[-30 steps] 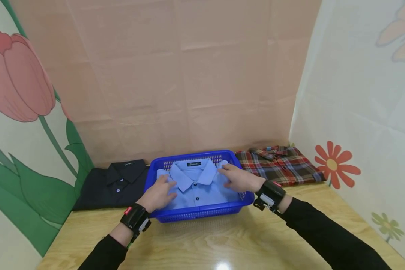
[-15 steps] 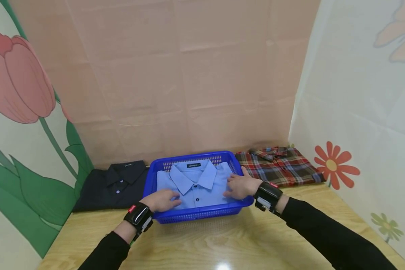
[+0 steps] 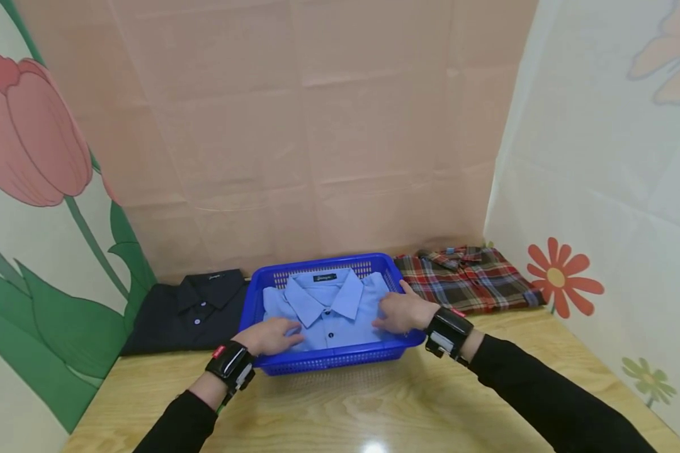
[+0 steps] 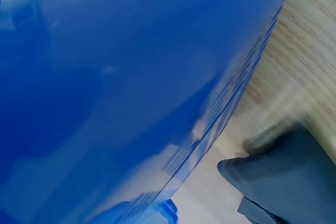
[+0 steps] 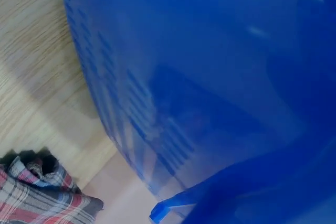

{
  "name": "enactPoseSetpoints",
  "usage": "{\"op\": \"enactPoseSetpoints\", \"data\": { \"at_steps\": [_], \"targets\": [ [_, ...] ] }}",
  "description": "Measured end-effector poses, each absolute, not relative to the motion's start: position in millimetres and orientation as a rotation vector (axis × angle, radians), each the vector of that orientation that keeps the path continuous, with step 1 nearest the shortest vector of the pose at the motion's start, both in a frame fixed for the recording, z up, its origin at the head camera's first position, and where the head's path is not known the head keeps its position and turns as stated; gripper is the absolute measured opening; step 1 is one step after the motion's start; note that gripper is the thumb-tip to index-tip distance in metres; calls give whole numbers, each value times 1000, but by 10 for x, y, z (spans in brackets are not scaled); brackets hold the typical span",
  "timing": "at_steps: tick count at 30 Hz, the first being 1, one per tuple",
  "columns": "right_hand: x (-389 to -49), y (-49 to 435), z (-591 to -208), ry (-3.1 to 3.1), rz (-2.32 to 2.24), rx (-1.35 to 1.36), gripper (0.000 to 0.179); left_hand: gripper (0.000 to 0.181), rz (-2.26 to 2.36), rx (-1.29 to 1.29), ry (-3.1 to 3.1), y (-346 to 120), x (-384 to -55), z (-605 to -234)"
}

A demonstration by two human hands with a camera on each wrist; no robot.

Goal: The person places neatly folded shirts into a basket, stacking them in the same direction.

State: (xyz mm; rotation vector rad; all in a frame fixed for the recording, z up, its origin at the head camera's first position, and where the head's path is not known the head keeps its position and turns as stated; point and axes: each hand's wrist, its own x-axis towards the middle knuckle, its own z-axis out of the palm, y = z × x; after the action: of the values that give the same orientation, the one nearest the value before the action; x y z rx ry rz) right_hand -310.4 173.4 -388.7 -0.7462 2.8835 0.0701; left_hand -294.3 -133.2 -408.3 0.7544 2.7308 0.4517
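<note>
Though lower in view than a second ago, left hand (image 3: 269, 336) and right hand (image 3: 403, 312) at blue basket (image 3: 333, 357), grip unclear

Open above — basket walls (image 3: 333, 361) block the sides.

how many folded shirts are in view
3. In the head view, a dark collared shirt lies left of the blue plastic basket, a light blue collared shirt inside it, and a plaid shirt to the basket's right. Others could be hidden underneath.
</note>
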Motion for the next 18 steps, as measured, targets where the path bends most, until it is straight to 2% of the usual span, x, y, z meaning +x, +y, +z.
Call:
{"op": "enactPoseSetpoints", "data": {
  "at_steps": [6, 18],
  "targets": [
    [-3080, 1697, -3815, 2879, -136, -848, 58, 42, 559, 887, 2790, -1369, -2945, -4110],
    [-2901, 1431, -3782, 2827, -283, -819, 60, 30, 713, 986, 2972, -1473, -2961, -4112]
  ]
}}
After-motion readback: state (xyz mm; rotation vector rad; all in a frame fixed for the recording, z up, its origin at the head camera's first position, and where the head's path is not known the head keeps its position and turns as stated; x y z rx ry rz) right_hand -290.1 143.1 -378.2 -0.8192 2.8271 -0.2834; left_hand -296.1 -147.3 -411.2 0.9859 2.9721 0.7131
